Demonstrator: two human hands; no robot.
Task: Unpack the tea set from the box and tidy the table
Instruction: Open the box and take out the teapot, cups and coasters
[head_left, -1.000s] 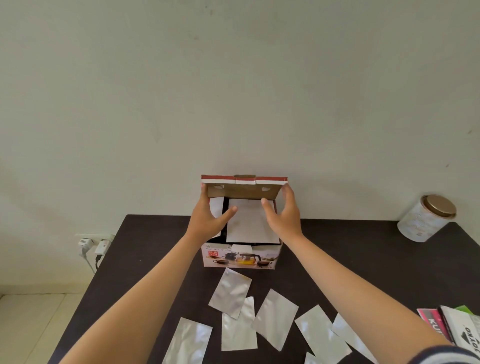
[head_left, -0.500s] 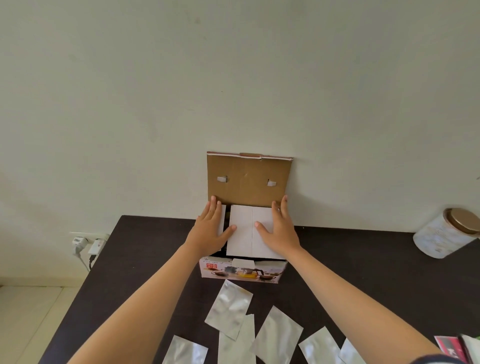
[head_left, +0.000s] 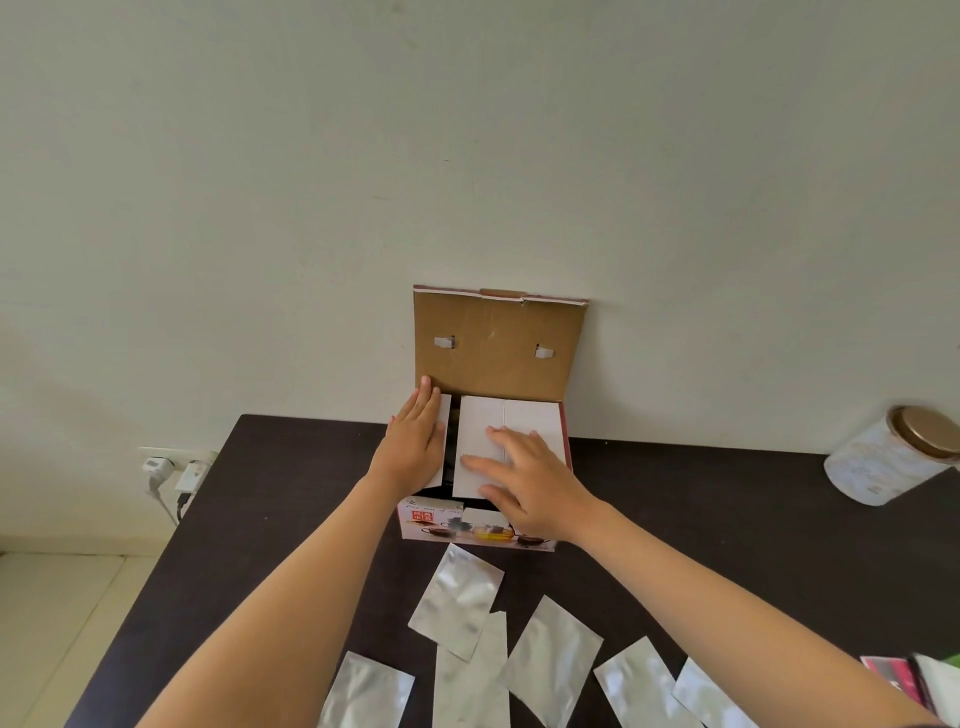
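Note:
The tea set box (head_left: 475, 529) stands at the back of the dark table (head_left: 701, 525), its brown lid (head_left: 496, 345) raised upright against the wall. White cardboard flaps (head_left: 511, 418) cover the top of the box, with a dark gap between them. My left hand (head_left: 415, 441) lies flat on the narrow left flap. My right hand (head_left: 524, 480) rests with spread fingers on the wide right flap, fingertips near its left edge. What is inside the box is hidden.
Several silver foil pouches (head_left: 457, 597) lie scattered on the table in front of the box. A white jar with a gold lid (head_left: 893, 454) stands at the back right. Pink and white packets (head_left: 904, 675) sit at the right edge. Wall sockets with plugs (head_left: 176, 467) are left of the table.
The lid went from half raised to fully upright against the wall. Both hands came off the lid onto the white inner flaps, and my right hand slid towards me.

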